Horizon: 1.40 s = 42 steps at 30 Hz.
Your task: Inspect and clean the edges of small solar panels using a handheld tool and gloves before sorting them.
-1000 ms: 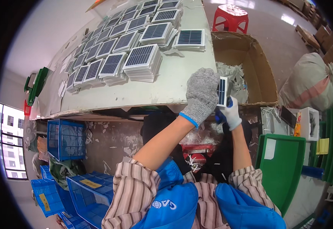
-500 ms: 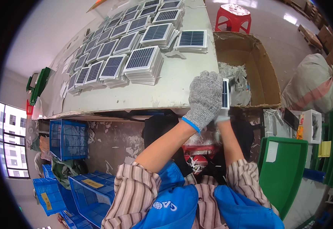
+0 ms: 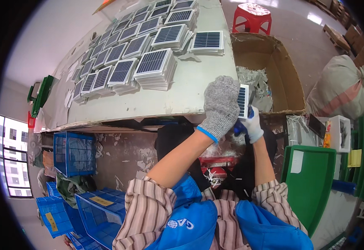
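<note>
Small solar panel (image 3: pixel 243 101) sits gripped in my grey-gloved left hand (image 3: pixel 221 105); my white-gloved right hand (image 3: pixel 253 124) closes around a blue-handled tool (image 3: pixel 241 125) just beside the table (image 3: pixel 157 104)

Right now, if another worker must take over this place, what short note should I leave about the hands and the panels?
Left hand: grey knit glove, gripping one small solar panel upright at the table's near right corner.
Right hand: white glove, holding a blue-handled tool against the panel's lower edge; the tip is hidden.
Panels: many stacks lie in rows on the white table, one separate stack nearest the cardboard box, which holds pale scraps.
Done: the stacks are laid out in rows.
Left: the panel in hand is not yet set down; which stack it belongs to cannot be told.
</note>
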{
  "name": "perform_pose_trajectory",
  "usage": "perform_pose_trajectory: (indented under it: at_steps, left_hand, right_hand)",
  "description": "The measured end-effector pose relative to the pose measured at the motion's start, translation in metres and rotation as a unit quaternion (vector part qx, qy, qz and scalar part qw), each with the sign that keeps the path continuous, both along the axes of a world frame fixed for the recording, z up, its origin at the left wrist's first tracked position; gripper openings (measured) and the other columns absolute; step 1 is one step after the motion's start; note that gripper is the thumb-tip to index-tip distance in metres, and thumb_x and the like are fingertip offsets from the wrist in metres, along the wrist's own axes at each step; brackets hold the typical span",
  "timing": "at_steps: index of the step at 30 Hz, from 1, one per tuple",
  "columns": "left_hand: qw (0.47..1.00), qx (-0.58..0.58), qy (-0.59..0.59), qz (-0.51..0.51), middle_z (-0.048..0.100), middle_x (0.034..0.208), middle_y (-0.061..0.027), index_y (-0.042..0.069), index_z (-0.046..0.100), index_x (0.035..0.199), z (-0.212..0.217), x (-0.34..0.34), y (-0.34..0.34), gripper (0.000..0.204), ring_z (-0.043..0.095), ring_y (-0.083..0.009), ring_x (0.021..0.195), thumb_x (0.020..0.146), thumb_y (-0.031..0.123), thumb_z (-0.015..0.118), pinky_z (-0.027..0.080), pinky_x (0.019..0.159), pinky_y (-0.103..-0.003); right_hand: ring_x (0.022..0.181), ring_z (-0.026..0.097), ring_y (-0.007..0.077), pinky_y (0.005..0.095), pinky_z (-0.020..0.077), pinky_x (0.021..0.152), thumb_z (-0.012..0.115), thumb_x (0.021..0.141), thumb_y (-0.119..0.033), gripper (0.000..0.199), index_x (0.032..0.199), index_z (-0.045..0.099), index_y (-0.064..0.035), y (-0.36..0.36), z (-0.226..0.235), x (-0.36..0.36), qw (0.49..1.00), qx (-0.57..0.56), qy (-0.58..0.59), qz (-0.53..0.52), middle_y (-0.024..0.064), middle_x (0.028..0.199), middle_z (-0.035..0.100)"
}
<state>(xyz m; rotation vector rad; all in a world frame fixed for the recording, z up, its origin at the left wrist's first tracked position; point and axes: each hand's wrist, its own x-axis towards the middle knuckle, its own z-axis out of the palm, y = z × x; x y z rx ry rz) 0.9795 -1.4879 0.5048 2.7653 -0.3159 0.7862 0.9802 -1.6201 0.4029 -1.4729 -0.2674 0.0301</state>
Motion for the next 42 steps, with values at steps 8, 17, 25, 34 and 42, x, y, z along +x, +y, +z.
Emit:
perform_pose_trajectory:
  at_steps: [8,17,25,34,42]
  left_hand:
    - [0.999,0.025,0.020,0.033,0.055,0.090,-0.0113,0.010,0.060,0.096,0.002,0.002,-0.006,0.019,0.054,-0.0305,0.091,0.078,0.017,0.057,0.045,0.076,-0.045]
    - [0.998,0.011,0.060,-0.021,0.055,0.095,-0.0131,0.005,0.060,0.101,0.002,0.004,-0.007,0.029,0.053,-0.0304,0.097,0.078,0.023,0.058,0.043,0.082,-0.045]
    - [0.999,0.053,0.000,-0.010,0.057,0.099,-0.0166,0.000,0.058,0.106,0.008,-0.007,0.008,0.037,0.054,-0.0342,0.098,0.078,0.024,0.061,0.041,0.089,-0.047]
    - [0.999,-0.001,0.041,-0.025,0.057,0.095,-0.0122,0.008,0.061,0.101,0.003,0.001,-0.002,0.028,0.055,-0.0307,0.095,0.074,0.012,0.059,0.045,0.080,-0.044]
    - [1.000,-0.003,0.012,-0.029,0.057,0.092,-0.0131,0.008,0.062,0.098,0.004,0.004,-0.002,0.027,0.055,-0.0313,0.093,0.072,0.014,0.060,0.045,0.076,-0.045]
  right_hand:
    - [0.072,0.060,0.0123,0.0272,0.0499,0.067,0.064,0.081,-0.003,0.033,0.111,0.051,-0.0008,0.013,-0.008,-0.071,0.988,0.073,0.105,-0.089,0.0051,0.088,0.063]
    - [0.100,0.060,0.0229,0.0371,0.0515,0.086,0.040,0.096,-0.039,0.041,0.118,0.054,-0.0067,0.059,-0.084,0.056,0.786,0.583,0.205,0.037,0.0084,0.110,0.060]
    - [0.072,0.058,0.0097,0.0263,0.0483,0.066,0.064,0.083,-0.012,0.013,0.093,0.062,-0.0028,-0.001,-0.019,-0.007,0.996,0.033,0.070,-0.044,0.0017,0.082,0.064]
    - [0.061,0.058,0.0101,0.0258,0.0476,0.058,0.069,0.070,-0.005,0.010,0.078,0.062,-0.0023,-0.001,-0.002,-0.059,0.976,-0.114,-0.091,0.163,0.0013,0.067,0.061]
    - [0.066,0.055,0.0054,0.0219,0.0458,0.063,0.067,0.078,-0.004,0.009,0.086,0.062,-0.0020,-0.009,0.000,-0.002,0.998,0.018,0.029,-0.044,0.0004,0.074,0.063]
